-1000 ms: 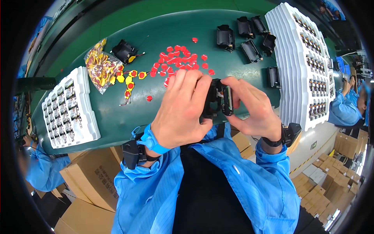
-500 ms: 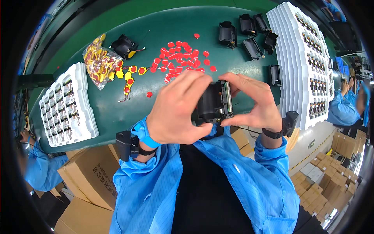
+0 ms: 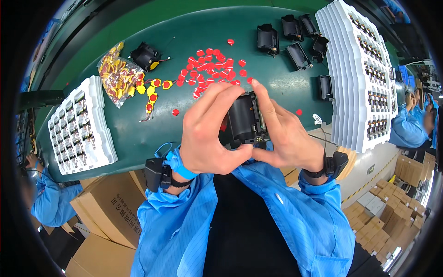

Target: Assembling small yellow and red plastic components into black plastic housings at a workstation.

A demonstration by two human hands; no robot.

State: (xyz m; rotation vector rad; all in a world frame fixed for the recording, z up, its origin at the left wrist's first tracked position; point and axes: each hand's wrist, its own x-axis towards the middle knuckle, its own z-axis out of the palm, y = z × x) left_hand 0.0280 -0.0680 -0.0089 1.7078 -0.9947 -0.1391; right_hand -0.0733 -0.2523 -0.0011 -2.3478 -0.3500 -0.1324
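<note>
Between both hands, above the near edge of the green table, is a black plastic housing [image 3: 241,119] with a hollow curved bay and a circuit board along its right side. My left hand [image 3: 207,124] is closed around its left side, thumb at the lower edge. My right hand [image 3: 288,134] grips the right side, its index finger stretched along the far end and its thumb near the bottom corner. Beyond the hands lie many loose round red stickers [image 3: 210,67]. Farther left, several yellow-and-red coin cells with wires [image 3: 153,92] rest beside a clear bag of similar cells [image 3: 115,76].
Several empty black housings [image 3: 267,39] stand at the far right, next to a tall stack of white trays [image 3: 344,83] holding small parts. Another white tray [image 3: 108,138] is at the left. One black housing [image 3: 145,55] sits near the bag. Cardboard boxes [image 3: 108,207] stand below the table's edge.
The housing has turned so its open bay shows more and its board side less. My right hand has shifted left and rolled over, its index finger now stretched along the housing.
</note>
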